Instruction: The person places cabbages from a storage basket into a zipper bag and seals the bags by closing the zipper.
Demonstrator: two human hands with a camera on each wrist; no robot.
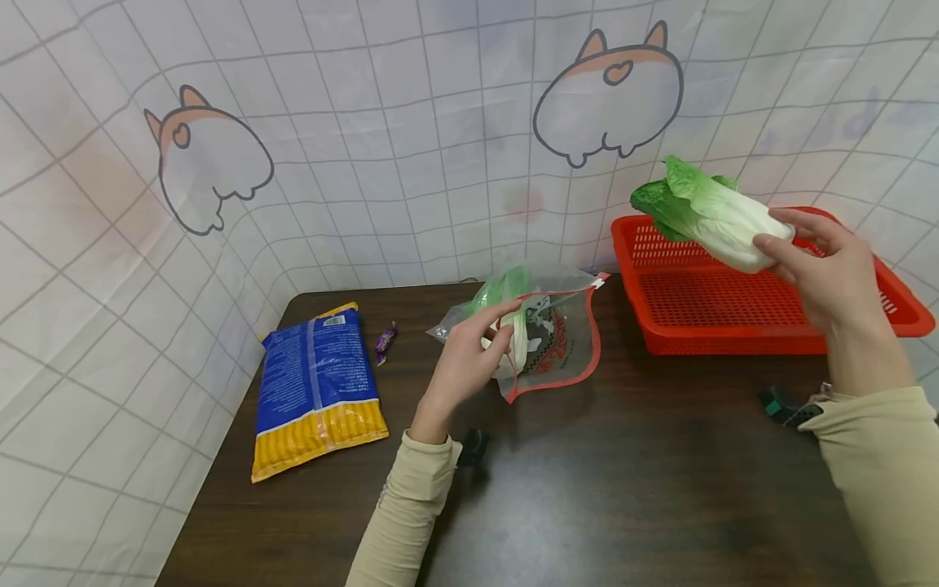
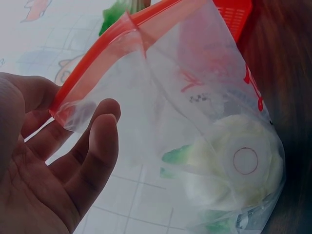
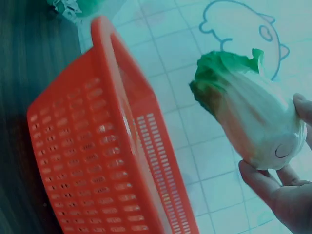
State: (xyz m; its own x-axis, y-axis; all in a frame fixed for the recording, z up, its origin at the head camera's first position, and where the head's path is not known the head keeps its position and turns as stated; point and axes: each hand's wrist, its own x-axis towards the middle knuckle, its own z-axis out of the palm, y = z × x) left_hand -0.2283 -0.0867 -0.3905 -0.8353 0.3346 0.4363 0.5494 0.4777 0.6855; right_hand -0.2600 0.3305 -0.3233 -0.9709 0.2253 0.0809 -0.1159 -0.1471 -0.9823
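My right hand (image 1: 836,265) grips a Chinese cabbage (image 1: 722,220) by its white base, with the green leaves pointing left, above a red plastic basket (image 1: 734,341). In the right wrist view the cabbage (image 3: 253,112) shows a round mark on its base, with fingers and thumb about it. Left of the basket, my left hand (image 1: 469,355) holds a clear zip bag (image 1: 575,334) at its red-edged mouth, and in the left wrist view the red rim (image 2: 92,70) meets the fingers. Inside the bag lies another Chinese cabbage (image 2: 234,165), seen through the plastic.
A blue and yellow packet (image 1: 315,391) lies at the left of the dark table (image 1: 587,505). Beside it is a small purple wrapped candy (image 1: 385,341). A white cloth (image 1: 411,163) with a grid and cartoon prints hangs behind the table. A white slider (image 1: 597,283) sits at the bag's corner.
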